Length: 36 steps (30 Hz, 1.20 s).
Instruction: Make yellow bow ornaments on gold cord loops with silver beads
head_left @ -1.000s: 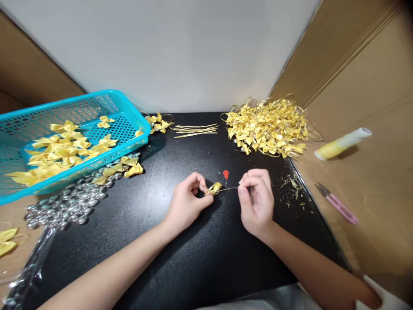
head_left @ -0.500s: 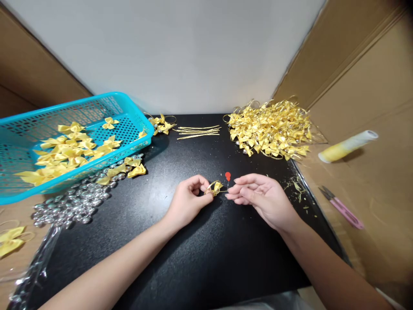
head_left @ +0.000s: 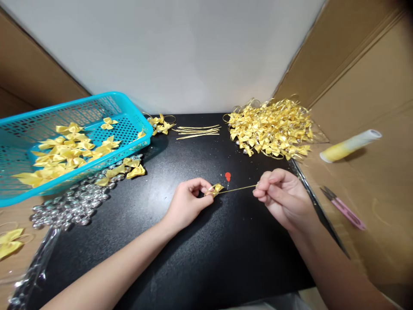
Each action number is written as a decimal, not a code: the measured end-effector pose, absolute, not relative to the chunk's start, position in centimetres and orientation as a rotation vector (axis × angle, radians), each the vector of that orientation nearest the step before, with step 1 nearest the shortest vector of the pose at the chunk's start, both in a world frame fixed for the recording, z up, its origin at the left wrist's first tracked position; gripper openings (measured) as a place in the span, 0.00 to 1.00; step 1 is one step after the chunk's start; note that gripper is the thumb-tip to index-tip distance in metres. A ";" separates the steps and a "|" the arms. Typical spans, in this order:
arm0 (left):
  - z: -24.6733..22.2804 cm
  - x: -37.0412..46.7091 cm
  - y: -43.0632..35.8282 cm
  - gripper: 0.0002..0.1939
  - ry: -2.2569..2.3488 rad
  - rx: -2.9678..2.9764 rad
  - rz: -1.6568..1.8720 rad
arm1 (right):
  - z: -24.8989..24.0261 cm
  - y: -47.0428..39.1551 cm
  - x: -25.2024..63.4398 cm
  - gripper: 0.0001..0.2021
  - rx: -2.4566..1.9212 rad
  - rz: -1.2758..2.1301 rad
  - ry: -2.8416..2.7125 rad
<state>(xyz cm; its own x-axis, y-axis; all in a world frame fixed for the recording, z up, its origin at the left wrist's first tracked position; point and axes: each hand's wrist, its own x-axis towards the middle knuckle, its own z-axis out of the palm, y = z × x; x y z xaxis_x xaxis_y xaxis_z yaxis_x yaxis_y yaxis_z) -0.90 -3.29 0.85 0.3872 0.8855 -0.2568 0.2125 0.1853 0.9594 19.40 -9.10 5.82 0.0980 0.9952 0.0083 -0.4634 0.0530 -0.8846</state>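
My left hand (head_left: 190,201) is closed on a small yellow ribbon bow (head_left: 217,188), pinching it between thumb and fingers just above the black tabletop. A thin gold cord (head_left: 238,189) runs from the bow to the right, stretched straight. Its far end is pinched in the fingertips of my right hand (head_left: 284,196). Between the hands, just behind the cord, a red-topped needle-like pin (head_left: 228,177) stands upright. The parts of the bow inside my left fingers are hidden.
Left, a turquoise basket (head_left: 129,105) holds yellow bows; silver beads (head_left: 71,204) lie before it. Gold cord lengths (head_left: 198,131) lie at the back, beside a heap of finished bows (head_left: 269,129). At right are pink thread snips (head_left: 343,209) and a yellow-white roll (head_left: 350,146).
My right hand has moved right, away from the pin, with the cord end in its fingers. The cord between the hands is now longer and taut. My left hand has barely moved.
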 end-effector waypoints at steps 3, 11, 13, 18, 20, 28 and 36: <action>0.9 -1.0 -3.3 0.03 1.111 1.330 0.634 | 5.8 -9.0 19.3 0.07 -0.894 1.258 -0.802; 1.1 -1.1 -3.3 0.05 1.124 1.363 0.578 | 5.3 -8.6 19.6 0.10 -0.978 1.152 -0.749; 1.3 -1.1 -3.3 0.05 1.118 1.339 0.579 | 5.0 -8.6 19.6 0.11 -1.004 1.145 -0.760; 1.8 -0.9 -3.2 0.05 1.146 1.287 0.583 | 5.1 -8.6 19.5 0.14 -1.037 1.140 -0.804; 1.8 -0.9 -3.2 0.06 1.136 1.291 0.574 | 5.3 -8.6 19.4 0.14 -1.020 1.163 -0.808; 1.3 -0.9 -3.1 0.06 1.114 1.346 0.571 | 6.0 -8.9 19.2 0.13 -0.976 1.228 -0.867; 0.7 -1.3 -3.4 0.05 1.104 1.564 0.497 | 5.5 -8.8 19.3 0.14 -0.992 1.162 -0.885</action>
<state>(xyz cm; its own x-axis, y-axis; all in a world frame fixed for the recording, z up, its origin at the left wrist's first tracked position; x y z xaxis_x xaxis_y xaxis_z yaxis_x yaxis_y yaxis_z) -1.25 -3.41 0.74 0.4773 0.8465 -0.2356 0.3852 0.0394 0.9220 19.26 -8.78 5.50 0.1832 0.9818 0.0509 -0.3093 0.1067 -0.9449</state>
